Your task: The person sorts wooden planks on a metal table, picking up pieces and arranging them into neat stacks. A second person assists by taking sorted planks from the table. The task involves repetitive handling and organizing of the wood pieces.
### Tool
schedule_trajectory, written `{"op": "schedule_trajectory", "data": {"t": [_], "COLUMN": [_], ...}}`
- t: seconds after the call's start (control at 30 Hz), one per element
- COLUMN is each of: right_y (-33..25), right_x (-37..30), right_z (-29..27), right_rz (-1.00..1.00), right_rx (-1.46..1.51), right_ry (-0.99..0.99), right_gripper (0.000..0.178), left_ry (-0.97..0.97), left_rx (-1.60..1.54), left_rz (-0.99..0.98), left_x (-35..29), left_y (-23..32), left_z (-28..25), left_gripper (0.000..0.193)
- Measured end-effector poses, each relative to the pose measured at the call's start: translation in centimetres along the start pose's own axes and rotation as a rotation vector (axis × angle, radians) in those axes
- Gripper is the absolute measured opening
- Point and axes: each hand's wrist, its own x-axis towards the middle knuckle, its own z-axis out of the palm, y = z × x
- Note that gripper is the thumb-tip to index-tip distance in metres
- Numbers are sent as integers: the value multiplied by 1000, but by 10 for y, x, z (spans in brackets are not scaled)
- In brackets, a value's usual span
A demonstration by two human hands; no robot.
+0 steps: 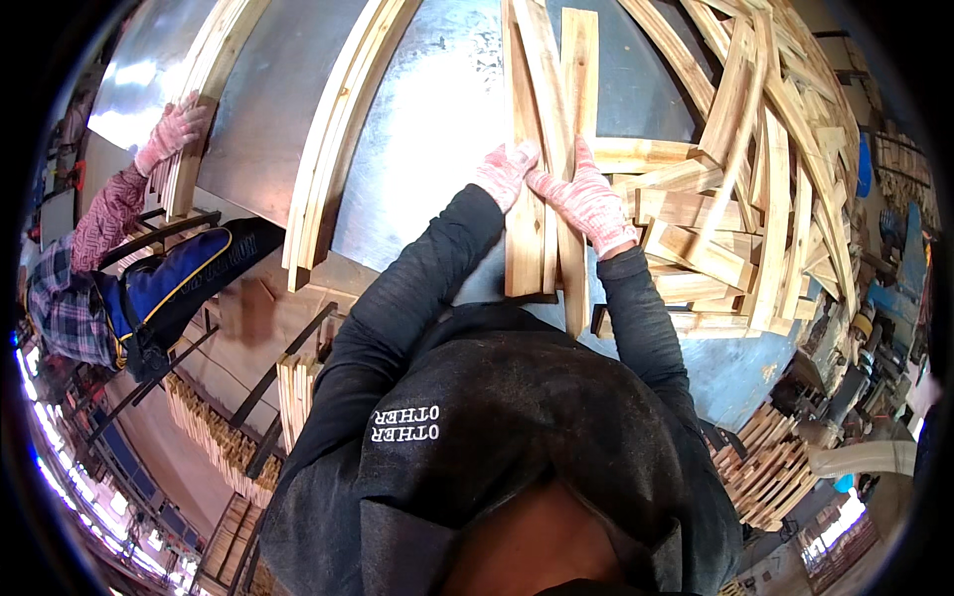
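Observation:
Both my hands wear pink-and-white knit gloves. My left hand (507, 174) is closed on the left edge of a pale wooden strip (524, 248), its thumb on the near face. Close by on the right, my right hand (584, 199) grips a second wooden strip (573, 278), which lies slightly slanted against the first. The undersides of my fingers are hidden by the wood. Beyond my right hand, another wooden strip (579, 70) lies lengthwise on the metal table (427, 109).
A jumbled heap of wooden strips (696, 209) covers the table's right side. Two stacked rows stand left: one nearer set of strips (338, 129) and a farther set (214, 70), where a co-worker's gloved hand (174, 134) rests. Racks of cut wood (219, 437) stand below the table.

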Motion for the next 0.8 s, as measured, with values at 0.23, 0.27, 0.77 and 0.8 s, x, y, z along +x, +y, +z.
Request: {"op": "schedule_trajectory", "data": {"t": [0.23, 0.27, 0.77, 0.8], "right_y": [7, 6, -49, -53], "right_x": [9, 10, 19, 20], "right_z": [7, 3, 41, 49], "right_rz": [77, 15, 100, 134], "right_rx": [1086, 1133, 1428, 1436], "right_ry": [-135, -166, -269, -277], "right_gripper": [21, 22, 19, 19], "left_ry": [411, 404, 540, 554], "left_rx": [1032, 1061, 1578, 1508], "left_rz": [126, 75, 93, 22], "left_x": [-33, -43, -70, -66], "left_y": [33, 54, 26, 31], "left_z": [-99, -123, -205, -211], "left_gripper": [38, 41, 95, 96]}}
